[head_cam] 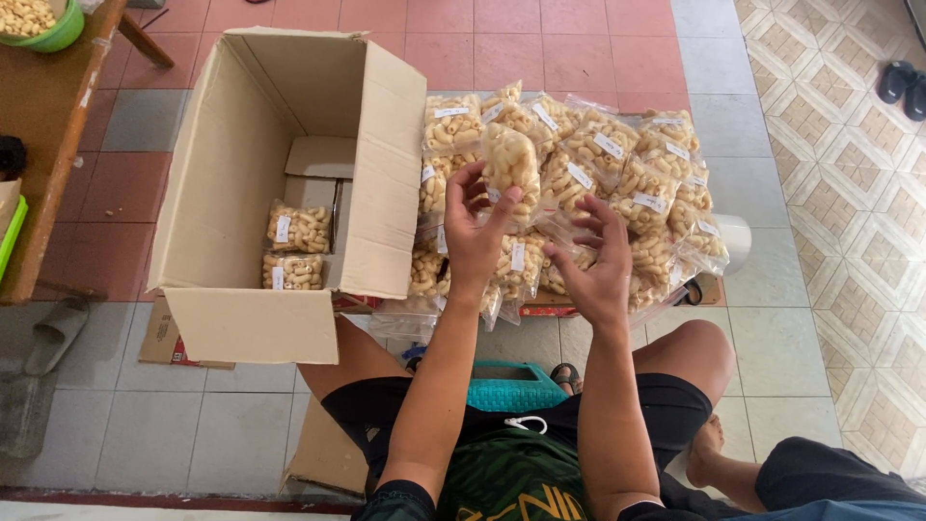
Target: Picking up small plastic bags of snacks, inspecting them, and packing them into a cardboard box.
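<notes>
At the far left a wooden counter [43, 154] runs along the frame edge, with a green bowl [43, 27] of pale snacks at its top corner. A grey sandal [58, 333] lies on the floor below it. Next comes an open cardboard box [241, 193] lying on the tiled floor [135, 415], its flaps spread; two snack bags [297, 249] lie inside, near its lower right corner. Just right of the box, a pile of bags [617, 183] of pale curled snacks rests on the floor, touching the box's right flap. The left hand [473, 232] is raised over the pile's left part, fingers closed around one bag [509, 164] held upright. The right hand [598, 265] is just beside it, fingers spread and loosely curled, holding nothing, over the pile's middle. A teal stool [509, 386] shows between the person's knees. At the far right, dark slippers [905, 87] sit on patterned tiles, and another person's leg [772, 478] enters the bottom corner.
</notes>
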